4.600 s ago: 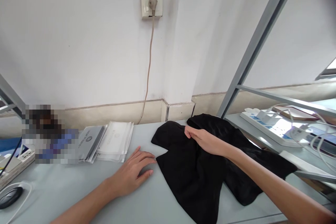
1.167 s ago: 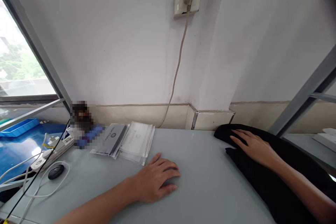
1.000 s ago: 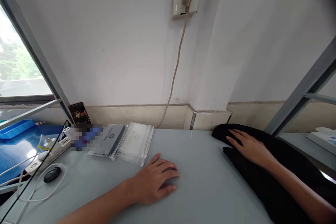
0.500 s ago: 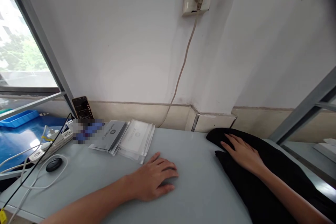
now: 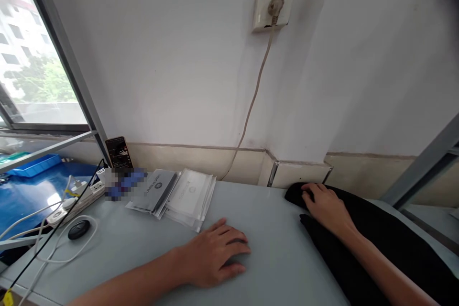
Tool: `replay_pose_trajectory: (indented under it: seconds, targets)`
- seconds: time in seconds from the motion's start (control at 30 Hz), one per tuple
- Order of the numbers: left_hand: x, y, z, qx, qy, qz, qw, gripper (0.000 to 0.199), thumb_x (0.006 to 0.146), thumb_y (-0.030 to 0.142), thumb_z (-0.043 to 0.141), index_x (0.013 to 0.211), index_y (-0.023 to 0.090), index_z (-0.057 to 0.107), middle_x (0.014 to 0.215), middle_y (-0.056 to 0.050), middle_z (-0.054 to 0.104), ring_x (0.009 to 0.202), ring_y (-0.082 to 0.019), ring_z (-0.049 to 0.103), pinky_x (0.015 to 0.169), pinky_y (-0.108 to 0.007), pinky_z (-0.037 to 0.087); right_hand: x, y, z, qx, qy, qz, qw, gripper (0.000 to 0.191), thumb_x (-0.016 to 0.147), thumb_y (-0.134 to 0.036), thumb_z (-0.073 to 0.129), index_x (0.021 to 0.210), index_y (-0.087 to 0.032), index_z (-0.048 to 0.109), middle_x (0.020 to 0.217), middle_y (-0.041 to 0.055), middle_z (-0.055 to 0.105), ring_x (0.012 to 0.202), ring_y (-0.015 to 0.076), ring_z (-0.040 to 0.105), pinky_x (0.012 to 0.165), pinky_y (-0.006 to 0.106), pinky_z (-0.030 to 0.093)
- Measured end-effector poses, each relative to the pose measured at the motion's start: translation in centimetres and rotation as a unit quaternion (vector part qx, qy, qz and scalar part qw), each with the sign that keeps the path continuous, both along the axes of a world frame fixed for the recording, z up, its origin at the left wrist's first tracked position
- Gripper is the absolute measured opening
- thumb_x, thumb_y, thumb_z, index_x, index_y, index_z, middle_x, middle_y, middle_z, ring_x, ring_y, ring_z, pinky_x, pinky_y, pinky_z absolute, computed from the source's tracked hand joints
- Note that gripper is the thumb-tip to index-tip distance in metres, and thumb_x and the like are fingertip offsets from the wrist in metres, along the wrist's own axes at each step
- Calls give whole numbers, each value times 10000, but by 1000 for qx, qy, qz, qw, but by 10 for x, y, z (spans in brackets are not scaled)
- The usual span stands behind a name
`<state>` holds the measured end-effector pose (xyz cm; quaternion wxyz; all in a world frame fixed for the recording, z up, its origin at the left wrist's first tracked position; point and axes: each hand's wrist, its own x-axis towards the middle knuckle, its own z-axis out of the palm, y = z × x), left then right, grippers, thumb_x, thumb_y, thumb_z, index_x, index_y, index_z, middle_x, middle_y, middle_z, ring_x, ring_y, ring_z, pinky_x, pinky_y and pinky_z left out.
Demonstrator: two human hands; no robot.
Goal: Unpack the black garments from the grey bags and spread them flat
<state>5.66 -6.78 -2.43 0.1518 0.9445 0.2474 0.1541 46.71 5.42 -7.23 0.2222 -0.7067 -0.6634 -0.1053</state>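
On the right side of the grey table (image 5: 272, 229) lies a piece of black cloth (image 5: 390, 232), perhaps a garment, with a split at its far end. My right hand (image 5: 328, 208) is on that far end, its fingers bent and closed toward the thumb on the fabric. Part of the cloth is hidden under my hand and forearm. My left hand (image 5: 217, 253) rests palm down on the bare tabletop, fingers apart, holding nothing. Just beyond it are white plastic zip bags (image 5: 191, 193), with grey printed bags (image 5: 156, 189) beside them.
At the left are a power strip (image 5: 77, 205) with cables, a small black round object (image 5: 79, 229) and a propped phone (image 5: 119, 153). A blue tray (image 5: 36, 166) stands behind. A cord (image 5: 256, 91) hangs from the wall socket (image 5: 274, 7). Metal frame posts flank the table.
My right hand's fingers have gone from lying fairly flat on the black cloth to bent and closed at its far end. The view has shifted slightly; my left hand stays on the table.
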Motion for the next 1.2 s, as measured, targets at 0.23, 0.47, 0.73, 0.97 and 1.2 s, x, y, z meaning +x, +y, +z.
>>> replay_pose_trajectory:
  seconds: [0.23,0.47,0.73,0.97,1.2]
  targets:
    - [0,0,3,4,-4,-2,1000,381,1083,415,541,1423,247,584,1433,-83,638,1362,-234,582,1316,-470,247,5,0,-6,5,32,79,996,406,1000,-425,379,1099,-242,727,1172,106,745,1081,324,685,966,468,540]
    - [2,-1,-1,-17,-30,-5,999,362,1071,383,568,1396,234,623,1455,-81,632,1374,-237,577,1249,-397,386,6,3,-11,-14,34,89,995,421,1003,-463,384,1120,-253,729,1188,104,728,1090,336,672,971,489,529]
    - [-41,39,61,38,-70,162,984,338,1123,409,399,1182,246,690,1104,-34,758,950,-203,711,908,-342,562,3,0,-8,-27,27,86,996,418,1026,-437,377,1163,-232,714,1208,118,707,1081,325,650,962,478,515]
    - [-110,89,60,100,171,477,856,219,1060,335,485,1070,154,609,1044,-151,721,938,-309,701,836,-399,522,1,-1,-6,-23,33,80,996,420,1032,-439,380,1165,-224,715,1223,124,699,1083,328,634,922,477,511]
    - [-112,93,35,61,242,495,833,210,1037,213,472,1121,116,638,1063,-189,730,945,-329,738,785,-378,532,3,1,-8,-26,30,81,996,411,1023,-434,388,1163,-217,708,1208,130,699,1092,334,632,943,483,502]
